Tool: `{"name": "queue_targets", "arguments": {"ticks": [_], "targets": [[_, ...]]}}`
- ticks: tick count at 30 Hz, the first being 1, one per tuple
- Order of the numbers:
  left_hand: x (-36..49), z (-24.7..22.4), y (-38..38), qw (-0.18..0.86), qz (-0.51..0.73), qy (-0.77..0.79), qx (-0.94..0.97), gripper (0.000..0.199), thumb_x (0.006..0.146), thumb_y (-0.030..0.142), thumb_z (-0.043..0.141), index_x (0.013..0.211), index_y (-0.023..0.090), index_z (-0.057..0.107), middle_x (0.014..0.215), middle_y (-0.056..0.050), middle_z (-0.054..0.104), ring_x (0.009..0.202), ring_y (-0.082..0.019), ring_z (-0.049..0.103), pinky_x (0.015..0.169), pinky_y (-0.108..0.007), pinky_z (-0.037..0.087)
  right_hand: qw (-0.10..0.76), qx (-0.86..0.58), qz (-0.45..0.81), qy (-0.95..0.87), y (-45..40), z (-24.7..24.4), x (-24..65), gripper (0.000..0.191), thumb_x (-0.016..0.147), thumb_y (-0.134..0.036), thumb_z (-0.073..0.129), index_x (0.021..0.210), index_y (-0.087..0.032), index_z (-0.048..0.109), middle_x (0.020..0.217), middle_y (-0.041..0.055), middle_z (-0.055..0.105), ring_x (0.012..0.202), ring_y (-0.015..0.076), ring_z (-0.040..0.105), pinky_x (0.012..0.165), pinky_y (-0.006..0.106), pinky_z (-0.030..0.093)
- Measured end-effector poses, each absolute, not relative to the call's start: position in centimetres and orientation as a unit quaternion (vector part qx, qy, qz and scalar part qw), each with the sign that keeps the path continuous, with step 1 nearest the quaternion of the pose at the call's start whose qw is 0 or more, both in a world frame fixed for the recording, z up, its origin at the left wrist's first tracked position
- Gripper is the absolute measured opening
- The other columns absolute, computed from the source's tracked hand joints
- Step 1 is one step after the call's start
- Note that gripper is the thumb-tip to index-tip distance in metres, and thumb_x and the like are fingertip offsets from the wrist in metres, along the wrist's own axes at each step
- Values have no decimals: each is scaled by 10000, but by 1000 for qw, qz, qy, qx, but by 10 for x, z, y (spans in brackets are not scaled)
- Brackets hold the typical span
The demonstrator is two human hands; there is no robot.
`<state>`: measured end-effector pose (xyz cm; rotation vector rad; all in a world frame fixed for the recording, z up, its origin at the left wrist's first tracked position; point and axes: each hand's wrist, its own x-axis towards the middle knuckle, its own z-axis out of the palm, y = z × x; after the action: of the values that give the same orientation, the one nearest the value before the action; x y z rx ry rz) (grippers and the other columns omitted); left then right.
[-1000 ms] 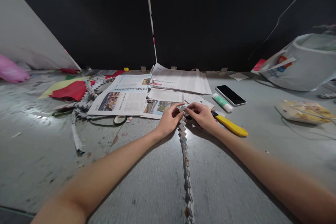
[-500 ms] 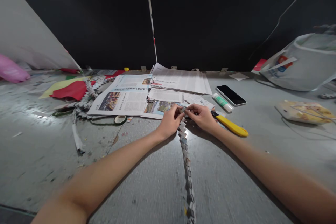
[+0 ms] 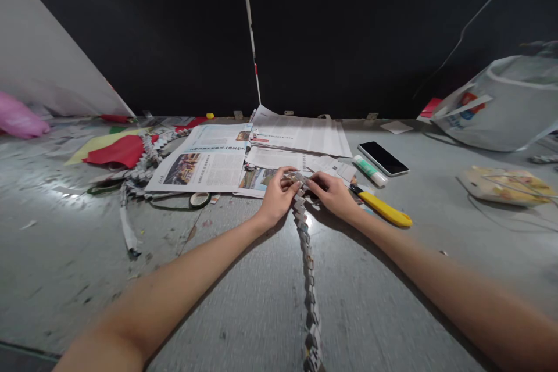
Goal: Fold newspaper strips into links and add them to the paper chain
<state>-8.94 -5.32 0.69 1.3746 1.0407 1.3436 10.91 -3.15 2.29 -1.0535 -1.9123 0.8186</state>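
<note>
A long zigzag chain of folded newspaper (image 3: pixel 310 279) runs from the bottom edge up the middle of the grey table to both hands. My left hand (image 3: pixel 278 195) pinches its far end between thumb and fingers. My right hand (image 3: pixel 332 193) is closed at the same end from the other side, its fingertips on the folded paper. The fingers partly hide the last links. Just right of my right hand lies a yellow utility knife (image 3: pixel 386 209). Sheets of newspaper (image 3: pixel 218 157) lie beyond my left hand.
Behind the knife are a glue stick (image 3: pixel 370 171) and a phone (image 3: pixel 383 158). A roll of tape (image 3: pixel 199 200), red paper (image 3: pixel 115 151) and paper strips lie left. A white bag (image 3: pixel 501 104) and a yellow packet (image 3: pixel 505 186) stand right. A black panel (image 3: pixel 349 29) closes the back.
Both hands have shifted slightly; my left hand has moved a little left. More of the chain's end shows between the fingers, and its near part has swung slightly left.
</note>
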Motion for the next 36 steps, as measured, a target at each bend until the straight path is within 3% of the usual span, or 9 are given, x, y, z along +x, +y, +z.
{"name": "queue_targets", "arguments": {"ticks": [3, 12, 24, 32, 36], "targets": [[-89, 7, -54, 461, 549, 413, 562, 541, 919, 542, 845, 1280, 204, 625, 1004, -68, 754, 919, -208, 739, 840, -319, 571, 381, -404, 322, -767, -31, 22, 109, 518, 1045, -664, 566, 746, -242, 568, 686, 8, 594, 678, 196, 552, 662, 332, 421], [-90, 7, -56, 468, 531, 410, 576, 577, 935, 587, 822, 1320, 197, 643, 916, -53, 752, 850, -202, 723, 774, -307, 546, 385, -393, 334, -766, -32, 24, 111, 513, 1039, -662, 570, 743, -244, 558, 688, 4, 561, 678, 193, 520, 662, 338, 407], [-88, 11, -58, 426, 514, 422, 614, 495, 986, 535, 766, 1326, 198, 642, 917, -39, 707, 855, -200, 695, 814, -334, 552, 388, -402, 316, -767, -33, 22, 112, 462, 1020, -598, 591, 729, -241, 560, 667, 10, 591, 649, 186, 525, 634, 327, 408], [-88, 16, -64, 367, 496, 439, 653, 360, 1025, 398, 716, 1325, 208, 660, 920, -39, 707, 873, -203, 690, 846, -347, 548, 383, -402, 312, -771, -33, 21, 112, 458, 1019, -576, 589, 704, -251, 521, 646, 2, 531, 632, 184, 477, 628, 341, 377], [-88, 12, -60, 407, 502, 432, 629, 434, 1008, 467, 746, 1336, 203, 642, 916, -42, 716, 847, -197, 692, 810, -335, 555, 379, -404, 317, -770, -33, 21, 111, 464, 1034, -611, 581, 738, -254, 553, 668, 10, 575, 647, 196, 518, 640, 346, 412]]}}
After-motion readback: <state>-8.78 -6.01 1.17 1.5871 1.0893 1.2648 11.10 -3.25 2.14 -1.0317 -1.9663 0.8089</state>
